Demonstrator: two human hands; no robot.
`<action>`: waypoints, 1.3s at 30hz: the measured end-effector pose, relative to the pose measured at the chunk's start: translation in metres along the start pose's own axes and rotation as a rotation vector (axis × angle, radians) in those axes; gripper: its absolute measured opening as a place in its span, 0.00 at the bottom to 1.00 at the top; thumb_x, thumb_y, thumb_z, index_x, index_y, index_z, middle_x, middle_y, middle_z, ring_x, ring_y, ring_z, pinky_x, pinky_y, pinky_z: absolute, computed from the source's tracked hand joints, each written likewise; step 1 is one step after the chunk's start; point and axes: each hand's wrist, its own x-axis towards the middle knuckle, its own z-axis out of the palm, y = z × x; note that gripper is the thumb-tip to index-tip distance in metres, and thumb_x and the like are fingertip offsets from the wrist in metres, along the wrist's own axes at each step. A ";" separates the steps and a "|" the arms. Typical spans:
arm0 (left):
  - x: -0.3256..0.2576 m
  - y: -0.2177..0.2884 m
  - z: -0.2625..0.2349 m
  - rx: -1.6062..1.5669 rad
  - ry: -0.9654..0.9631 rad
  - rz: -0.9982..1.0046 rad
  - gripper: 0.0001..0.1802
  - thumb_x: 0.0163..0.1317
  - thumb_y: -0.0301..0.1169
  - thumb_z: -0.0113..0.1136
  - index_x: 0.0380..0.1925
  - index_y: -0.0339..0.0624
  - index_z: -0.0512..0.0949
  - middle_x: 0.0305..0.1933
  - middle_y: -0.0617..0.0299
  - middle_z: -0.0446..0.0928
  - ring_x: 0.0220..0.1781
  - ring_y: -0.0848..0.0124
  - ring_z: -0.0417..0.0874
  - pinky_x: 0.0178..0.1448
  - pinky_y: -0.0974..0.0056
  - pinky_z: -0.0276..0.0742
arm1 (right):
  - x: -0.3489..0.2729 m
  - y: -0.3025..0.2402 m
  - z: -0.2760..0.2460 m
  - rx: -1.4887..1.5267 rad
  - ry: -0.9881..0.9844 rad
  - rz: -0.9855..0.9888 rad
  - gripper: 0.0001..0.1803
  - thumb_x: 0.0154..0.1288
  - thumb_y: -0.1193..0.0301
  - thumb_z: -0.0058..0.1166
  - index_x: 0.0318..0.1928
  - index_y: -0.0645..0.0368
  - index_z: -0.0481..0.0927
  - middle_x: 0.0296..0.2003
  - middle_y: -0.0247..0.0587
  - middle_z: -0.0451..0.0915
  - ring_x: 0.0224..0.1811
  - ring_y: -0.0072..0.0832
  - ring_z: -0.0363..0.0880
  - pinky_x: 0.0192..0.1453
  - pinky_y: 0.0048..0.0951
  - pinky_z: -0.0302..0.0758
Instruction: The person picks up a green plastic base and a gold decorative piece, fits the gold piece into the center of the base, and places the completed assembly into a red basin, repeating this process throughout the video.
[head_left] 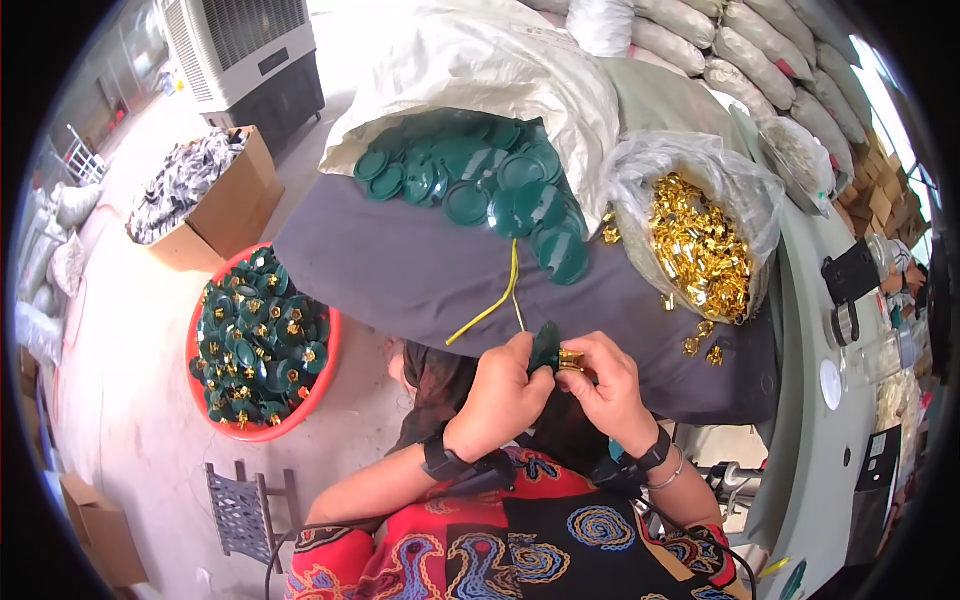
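Just off the near edge of the cloth-covered table, my left hand pinches a dark green plastic disc that is turned edge-on. Against the disc's right side, my right hand grips a small gold metal clip. Whether the clip is fastened to the disc I cannot tell. Loose green discs spill out of a white woven sack ahead of my hands. To the right, a clear plastic bag holds a heap of gold clips, and a few lie outside it on the cloth.
A red basin on the floor at left holds green discs with gold clips on them. Behind it stand a cardboard box of grey scraps and an air cooler. A yellow strip lies on the dark cloth. Stacked sacks rise at back right.
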 end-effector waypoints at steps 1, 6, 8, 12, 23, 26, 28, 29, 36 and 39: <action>-0.001 0.000 0.000 -0.002 0.004 -0.003 0.04 0.57 0.22 0.52 0.32 0.31 0.71 0.21 0.57 0.76 0.20 0.74 0.77 0.21 0.68 0.70 | 0.001 0.000 0.000 -0.215 0.010 -0.124 0.15 0.55 0.80 0.60 0.43 0.66 0.72 0.32 0.43 0.75 0.28 0.32 0.80 0.30 0.28 0.75; -0.006 0.004 -0.001 0.154 0.071 0.198 0.07 0.51 0.21 0.56 0.26 0.31 0.67 0.18 0.47 0.68 0.21 0.50 0.72 0.25 0.57 0.64 | 0.005 0.000 0.005 -0.157 -0.012 -0.043 0.13 0.54 0.81 0.60 0.40 0.66 0.73 0.30 0.44 0.75 0.25 0.35 0.79 0.29 0.29 0.73; -0.006 0.005 -0.001 0.163 0.073 0.233 0.07 0.50 0.21 0.56 0.26 0.32 0.67 0.18 0.48 0.68 0.21 0.49 0.72 0.25 0.56 0.65 | 0.005 -0.002 0.009 -0.107 -0.009 0.018 0.13 0.54 0.81 0.59 0.40 0.67 0.73 0.29 0.43 0.75 0.25 0.33 0.79 0.29 0.29 0.73; -0.007 0.002 -0.004 0.336 0.086 0.448 0.08 0.48 0.19 0.55 0.28 0.34 0.67 0.21 0.48 0.67 0.22 0.49 0.74 0.26 0.53 0.67 | 0.011 -0.007 0.007 0.248 -0.077 0.390 0.09 0.62 0.75 0.57 0.39 0.67 0.74 0.26 0.35 0.76 0.22 0.18 0.75 0.23 0.21 0.70; -0.012 -0.083 -0.162 -0.261 0.444 -0.105 0.07 0.56 0.24 0.52 0.35 0.36 0.77 0.31 0.65 0.78 0.30 0.79 0.79 0.25 0.73 0.76 | 0.002 0.028 -0.011 -0.098 0.187 0.277 0.18 0.59 0.68 0.62 0.47 0.62 0.75 0.33 0.39 0.77 0.26 0.22 0.77 0.28 0.25 0.75; -0.022 -0.124 -0.265 -0.143 0.644 -0.266 0.08 0.59 0.26 0.51 0.39 0.36 0.74 0.30 0.63 0.78 0.23 0.73 0.80 0.23 0.73 0.74 | -0.021 0.038 -0.068 -0.704 0.370 0.231 0.18 0.57 0.65 0.62 0.46 0.59 0.77 0.34 0.47 0.77 0.29 0.40 0.79 0.33 0.38 0.76; -0.033 -0.150 -0.315 0.020 0.804 -0.274 0.13 0.61 0.29 0.52 0.45 0.36 0.72 0.35 0.58 0.78 0.27 0.71 0.81 0.25 0.69 0.74 | -0.036 0.041 -0.092 -1.021 0.397 0.258 0.19 0.58 0.63 0.59 0.48 0.57 0.76 0.34 0.50 0.76 0.33 0.47 0.78 0.36 0.44 0.75; -0.035 -0.157 -0.332 0.105 0.864 -0.355 0.18 0.61 0.31 0.53 0.50 0.35 0.71 0.37 0.55 0.78 0.31 0.69 0.82 0.27 0.68 0.75 | -0.039 0.044 -0.098 -1.099 0.378 0.380 0.19 0.59 0.61 0.58 0.49 0.56 0.76 0.35 0.50 0.75 0.34 0.47 0.78 0.37 0.44 0.75; 0.046 -0.119 -0.218 0.663 0.637 0.205 0.16 0.52 0.26 0.58 0.42 0.31 0.78 0.40 0.47 0.79 0.38 0.56 0.82 0.44 0.60 0.77 | -0.039 0.078 -0.105 -1.261 0.257 0.650 0.17 0.61 0.58 0.57 0.42 0.59 0.76 0.34 0.53 0.75 0.34 0.48 0.79 0.34 0.44 0.76; 0.074 -0.073 -0.132 0.577 0.303 0.255 0.15 0.50 0.23 0.58 0.41 0.31 0.77 0.36 0.48 0.78 0.34 0.55 0.80 0.39 0.59 0.76 | -0.038 0.081 -0.100 -1.250 0.324 0.474 0.11 0.58 0.63 0.55 0.35 0.57 0.76 0.31 0.49 0.76 0.32 0.46 0.78 0.32 0.45 0.76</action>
